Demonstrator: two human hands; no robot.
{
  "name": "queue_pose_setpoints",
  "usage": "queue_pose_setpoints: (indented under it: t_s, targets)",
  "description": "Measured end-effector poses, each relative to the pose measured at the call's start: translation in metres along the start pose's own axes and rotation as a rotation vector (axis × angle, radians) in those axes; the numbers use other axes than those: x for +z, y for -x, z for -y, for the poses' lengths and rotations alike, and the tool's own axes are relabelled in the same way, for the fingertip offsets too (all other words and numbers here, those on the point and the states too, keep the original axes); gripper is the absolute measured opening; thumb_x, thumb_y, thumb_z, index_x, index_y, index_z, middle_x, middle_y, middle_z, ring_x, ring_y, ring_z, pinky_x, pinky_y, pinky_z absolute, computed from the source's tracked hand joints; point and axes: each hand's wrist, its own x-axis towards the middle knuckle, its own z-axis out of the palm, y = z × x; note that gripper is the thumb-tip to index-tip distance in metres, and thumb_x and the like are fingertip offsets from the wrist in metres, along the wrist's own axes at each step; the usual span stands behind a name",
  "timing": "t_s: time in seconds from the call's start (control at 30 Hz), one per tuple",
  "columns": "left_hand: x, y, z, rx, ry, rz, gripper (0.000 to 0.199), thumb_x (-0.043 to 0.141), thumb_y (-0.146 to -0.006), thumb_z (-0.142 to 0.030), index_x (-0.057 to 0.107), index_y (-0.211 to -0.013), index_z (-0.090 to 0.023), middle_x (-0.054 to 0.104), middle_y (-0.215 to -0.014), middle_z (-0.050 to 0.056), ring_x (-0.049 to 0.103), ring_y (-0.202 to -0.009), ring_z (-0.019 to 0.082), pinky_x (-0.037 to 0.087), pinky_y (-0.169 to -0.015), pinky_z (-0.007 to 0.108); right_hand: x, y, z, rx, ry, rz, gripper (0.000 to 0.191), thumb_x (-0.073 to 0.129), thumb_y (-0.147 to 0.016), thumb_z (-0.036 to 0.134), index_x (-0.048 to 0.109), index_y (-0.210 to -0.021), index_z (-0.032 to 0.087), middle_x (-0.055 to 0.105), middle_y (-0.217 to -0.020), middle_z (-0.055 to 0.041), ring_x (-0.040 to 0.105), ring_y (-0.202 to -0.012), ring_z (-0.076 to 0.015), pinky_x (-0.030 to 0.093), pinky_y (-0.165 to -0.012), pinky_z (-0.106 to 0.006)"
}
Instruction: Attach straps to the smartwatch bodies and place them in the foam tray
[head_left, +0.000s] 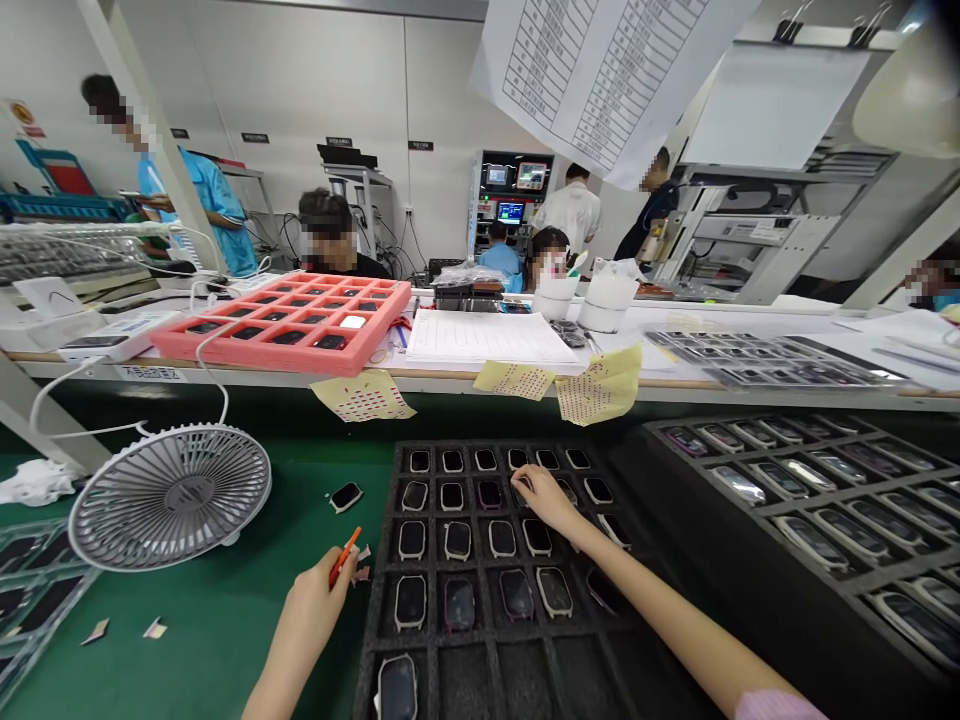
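Across the green desk [187, 660]: a grey fan [176, 495] was stood at the left, below a raised shelf [435, 380].
Black foam tray [525, 642]: watch cases [410, 600] were held in nearly every visible pocket of the four far rows; in the nearest row only one was seen, at the left end. By that count the tray was judged mostly filled, the nearest row least; which cases had been worked on could not be told.
Second foam tray [757, 513]: more cases were held at the right.
Hanging sheet [600, 80]: a table was printed on it, too blurred to be read.
Yellow sheet [363, 396]: rows of red marks were borne, no words.
Right hand [541, 495]: the fingertips were bent together at a second-row pocket; whether a case was gripped could not be told.
Left hand [315, 590]: an orange tool [345, 558] was gripped, near the tray's left edge.
Loose case [346, 497]: left of the tray, apart from both hands.
Shelf label [150, 374]: characters were printed, not legible; no brand could be made out.
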Motion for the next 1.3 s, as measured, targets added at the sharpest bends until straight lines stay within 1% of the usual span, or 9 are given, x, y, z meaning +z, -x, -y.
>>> queue_pose_setpoints:
  t_s: [0.13,0.2,0.33,0.47,0.57,0.7,0.87,1.03,1.3]
  targets:
    - [-0.001,0.002,-0.005,-0.043,0.007,-0.036,0.035,0.034,-0.087,-0.053,0.046,-0.095,-0.022,0.066,-0.072,0.007,0.065,-0.069,0.029,0.04,-0.057,0.027,0.009,-0.001,0.013,-0.049,0.108,0.011,0.014,0.05,-0.086,0.029,0.058,-0.077,0.021,0.057,-0.093,-0.0116,0.05,-0.097,-0.0302,0.036,-0.089,-0.046]
    - [0.001,0.004,-0.014,-0.009,0.058,-0.024,0.036,0.033,-0.088,-0.054,0.047,-0.097,-0.022,0.067,-0.076,0.007,0.066,-0.072,0.028,0.041,-0.059,0.026,0.019,-0.002,0.019,-0.044,0.124,0.031,0.013,0.054,-0.084,0.03,0.057,-0.076,0.02,0.058,-0.092,-0.0126,0.05,-0.097,-0.0315,0.036,-0.089,-0.047]
    - [0.008,0.008,-0.034,0.082,0.114,-0.01,0.036,0.034,-0.089,-0.054,0.051,-0.093,-0.022,0.06,-0.065,0.002,0.062,-0.062,0.024,0.037,-0.056,0.024,0.033,-0.008,0.025,0.009,0.065,0.05,0.023,0.062,-0.078,0.038,0.05,-0.068,0.021,0.057,-0.085,-0.0131,0.051,-0.093,-0.0323,0.037,-0.085,-0.047]
    - [0.02,0.007,-0.046,0.179,0.279,0.048,0.039,0.034,-0.088,-0.055,0.053,-0.089,-0.021,0.045,-0.056,-0.004,0.048,-0.051,0.016,0.029,-0.052,0.022,0.031,-0.012,0.033,0.045,-0.145,0.082,0.036,0.072,-0.068,0.045,0.044,-0.066,0.023,0.052,-0.07,-0.0026,0.05,-0.077,-0.0241,0.04,-0.075,-0.04]
    - [0.033,0.005,-0.055,0.249,0.488,0.183,0.044,0.034,-0.087,-0.059,0.053,-0.085,-0.018,0.032,-0.052,-0.008,0.033,-0.046,0.01,0.024,-0.049,0.02,0.031,-0.006,0.05,0.072,-0.397,0.151,0.039,0.073,-0.065,0.05,0.046,-0.075,0.023,0.047,-0.061,0.0051,0.046,-0.062,-0.0164,0.039,-0.063,-0.031]
    - [0.047,0.005,-0.073,0.249,0.705,0.375,0.048,0.038,-0.084,-0.064,0.051,-0.082,-0.017,0.029,-0.047,-0.011,0.022,-0.038,0.006,0.019,-0.041,0.018,0.035,0.011,0.089,0.157,-0.787,0.283,0.042,0.06,-0.076,0.058,0.046,-0.094,0.023,0.047,-0.061,0.0068,0.044,-0.051,-0.0118,0.033,-0.048,-0.023]
    - [0.046,0.009,-0.093,0.207,0.862,0.425,0.05,0.044,-0.08,-0.067,0.049,-0.077,-0.017,0.03,-0.047,-0.012,0.017,-0.034,0.002,0.014,-0.035,0.017,0.036,0.03,0.125,0.251,-1.141,0.377,0.036,0.065,-0.078,0.053,0.049,-0.089,0.022,0.047,-0.058,0.0066,0.043,-0.046,-0.0093,0.032,-0.044,-0.021]
    - [0.039,0.012,-0.097,0.177,0.883,0.42,0.053,0.048,-0.076,-0.07,0.049,-0.074,-0.017,0.029,-0.047,-0.012,0.018,-0.032,0.002,0.013,-0.032,0.016,0.035,0.033,0.133,0.297,-1.283,0.365,0.033,0.07,-0.077,0.047,0.051,-0.085,0.021,0.048,-0.055,0.0071,0.046,-0.044,-0.0082,0.036,-0.046,-0.021]
    - [0.041,0.01,-0.093,0.193,0.871,0.436,0.054,0.05,-0.076,-0.069,0.053,-0.074,-0.015,0.029,-0.046,-0.012,0.017,-0.032,0.001,0.012,-0.032,0.017,0.032,0.034,0.134,0.278,-1.314,0.329,0.033,0.072,-0.076,0.044,0.05,-0.082,0.02,0.048,-0.053,0.0088,0.041,-0.04,-0.0056,0.031,-0.041,-0.018]
